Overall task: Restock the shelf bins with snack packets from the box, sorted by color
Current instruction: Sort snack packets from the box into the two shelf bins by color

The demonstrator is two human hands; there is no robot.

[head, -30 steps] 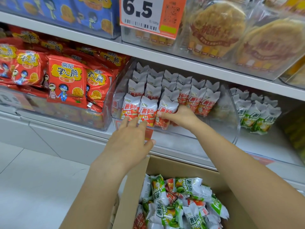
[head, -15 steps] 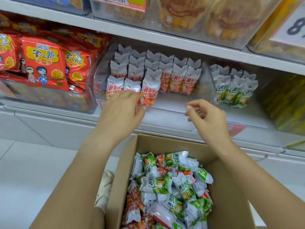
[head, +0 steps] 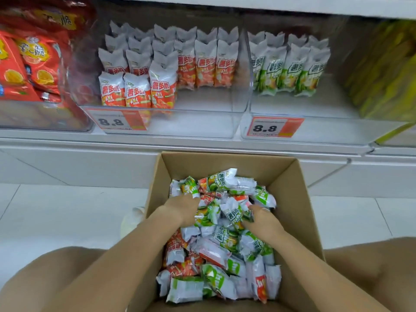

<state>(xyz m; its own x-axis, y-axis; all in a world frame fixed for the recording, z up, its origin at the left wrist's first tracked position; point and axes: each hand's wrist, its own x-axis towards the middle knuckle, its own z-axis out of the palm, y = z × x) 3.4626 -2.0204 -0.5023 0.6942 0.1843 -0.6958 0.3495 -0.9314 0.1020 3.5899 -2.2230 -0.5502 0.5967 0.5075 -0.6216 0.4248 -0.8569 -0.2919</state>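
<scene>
Both hands in box (head: 299, 199); L grip (head: 182, 209), R grip (head: 258, 216) buried among packets (head: 225, 244), closure unclear.

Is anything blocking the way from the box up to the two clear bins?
Nothing visible does. Both hands, left and right, are down among the mixed packets in the cardboard box. The orange-packet bin and green-packet bin are open-topped, with free space at their fronts.
</scene>
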